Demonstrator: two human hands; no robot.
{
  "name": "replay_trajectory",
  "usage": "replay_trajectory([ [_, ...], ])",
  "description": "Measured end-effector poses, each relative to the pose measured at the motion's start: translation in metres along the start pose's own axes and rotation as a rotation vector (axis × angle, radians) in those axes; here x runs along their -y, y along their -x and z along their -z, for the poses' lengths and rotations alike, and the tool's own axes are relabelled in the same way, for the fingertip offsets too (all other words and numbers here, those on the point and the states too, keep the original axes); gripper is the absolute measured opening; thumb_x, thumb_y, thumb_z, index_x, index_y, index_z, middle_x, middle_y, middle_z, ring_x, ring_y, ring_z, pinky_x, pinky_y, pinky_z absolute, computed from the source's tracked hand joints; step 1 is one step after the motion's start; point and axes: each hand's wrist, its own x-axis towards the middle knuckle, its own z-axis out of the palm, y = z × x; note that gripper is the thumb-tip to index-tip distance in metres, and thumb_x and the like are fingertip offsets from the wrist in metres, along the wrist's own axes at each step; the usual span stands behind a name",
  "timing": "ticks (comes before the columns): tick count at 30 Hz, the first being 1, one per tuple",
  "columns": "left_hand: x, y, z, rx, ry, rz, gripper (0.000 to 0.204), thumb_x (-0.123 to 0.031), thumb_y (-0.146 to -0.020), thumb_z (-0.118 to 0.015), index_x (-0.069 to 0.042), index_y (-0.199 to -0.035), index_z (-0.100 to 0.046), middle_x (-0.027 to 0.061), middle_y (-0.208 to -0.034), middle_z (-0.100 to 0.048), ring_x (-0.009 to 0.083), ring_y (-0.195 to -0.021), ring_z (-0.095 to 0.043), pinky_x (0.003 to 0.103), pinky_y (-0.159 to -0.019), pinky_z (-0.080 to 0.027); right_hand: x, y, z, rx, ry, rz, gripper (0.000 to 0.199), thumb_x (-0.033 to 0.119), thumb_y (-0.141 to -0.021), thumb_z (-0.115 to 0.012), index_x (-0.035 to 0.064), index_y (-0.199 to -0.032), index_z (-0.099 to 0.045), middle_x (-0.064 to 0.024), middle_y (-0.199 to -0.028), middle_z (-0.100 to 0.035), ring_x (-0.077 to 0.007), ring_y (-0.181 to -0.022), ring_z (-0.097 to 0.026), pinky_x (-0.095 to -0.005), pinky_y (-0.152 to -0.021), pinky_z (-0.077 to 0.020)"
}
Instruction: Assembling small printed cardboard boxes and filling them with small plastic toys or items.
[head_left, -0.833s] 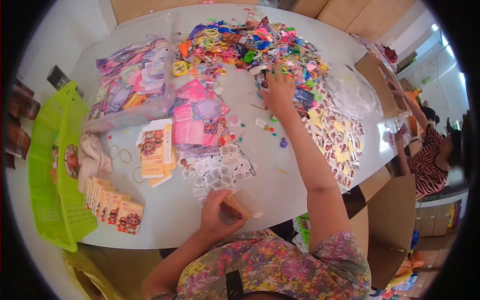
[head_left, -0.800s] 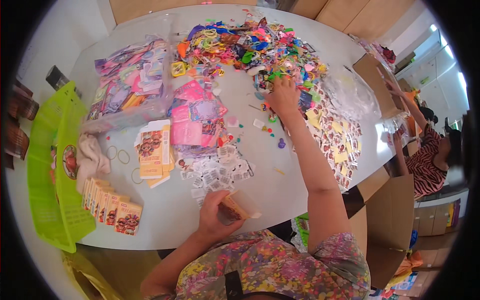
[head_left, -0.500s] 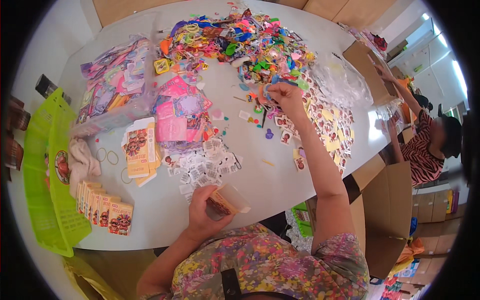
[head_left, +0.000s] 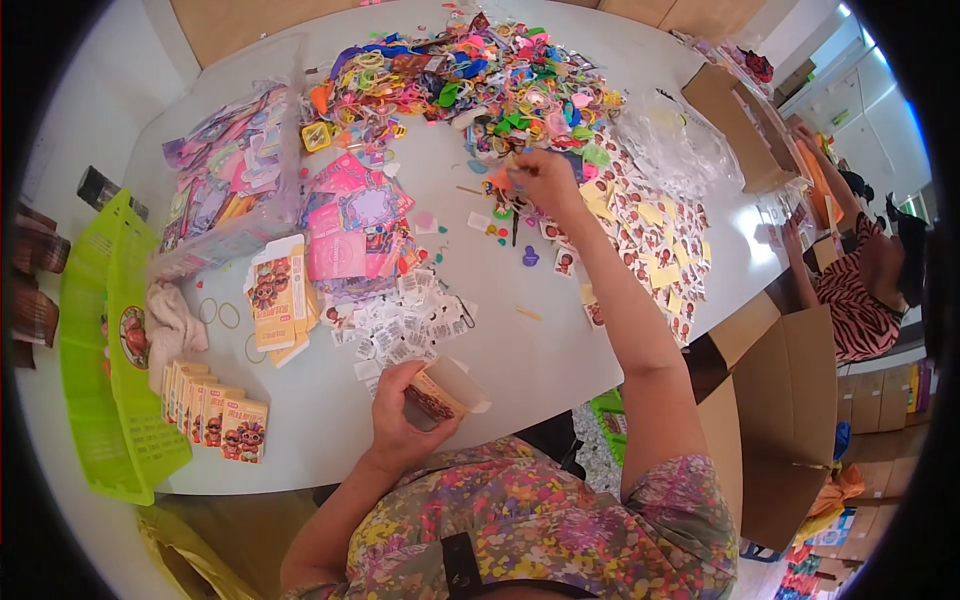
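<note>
My left hand [head_left: 400,415] holds a small open cardboard box [head_left: 448,390] just above the near edge of the white table [head_left: 520,350]. My right hand [head_left: 545,180] reaches far across, fingers pinched at the near edge of a big heap of colourful small plastic trinkets [head_left: 480,85]. Whether it grips a piece I cannot tell. A few loose pieces, one purple [head_left: 530,257], lie below that hand. Small white printed slips [head_left: 410,320] lie in a pile between the hands.
Pink card packs [head_left: 350,220] and flat printed boxes [head_left: 275,290] lie at centre left. A row of filled boxes [head_left: 215,415] stands beside a green basket [head_left: 105,340]. Sticker sheets [head_left: 640,230], clear bags [head_left: 670,140] and cardboard cartons [head_left: 780,400] are at right. Another person [head_left: 850,270] sits far right.
My right hand has drawn back a little from the trinket heap toward its near edge. The left hand keeps the open box; the view has shifted slightly.
</note>
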Motion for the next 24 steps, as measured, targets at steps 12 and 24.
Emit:
replay_trajectory([
  [12,0.004,0.005,0.002,0.008,0.016,0.078,0.071,-0.005,-0.065,-0.084,-0.001,-0.123,-0.045,0.0083,-0.109,-0.054,0.0174,-0.102,-0.058,0.031,-0.086,-0.049,0.043,0.017,0.043,0.044,-0.886,-0.355,0.019,0.012,-0.089,-0.065,0.0040,-0.107,-0.069,0.0023,-0.081,-0.067,-0.0040,-0.063,-0.057,-0.0196,-0.055,-0.0434],
  [24,0.007,0.004,-0.002,-0.018,0.040,0.041,0.073,-0.006,-0.065,-0.083,0.001,-0.126,-0.043,0.0105,-0.113,-0.053,0.0193,-0.104,-0.057,0.033,-0.091,-0.047,0.050,0.083,0.023,0.239,-0.897,-0.331,0.029,0.008,-0.085,-0.069,0.0029,-0.113,-0.067,-0.0025,-0.089,-0.070,-0.0105,-0.074,-0.063,-0.0242,-0.066,-0.0501],
])
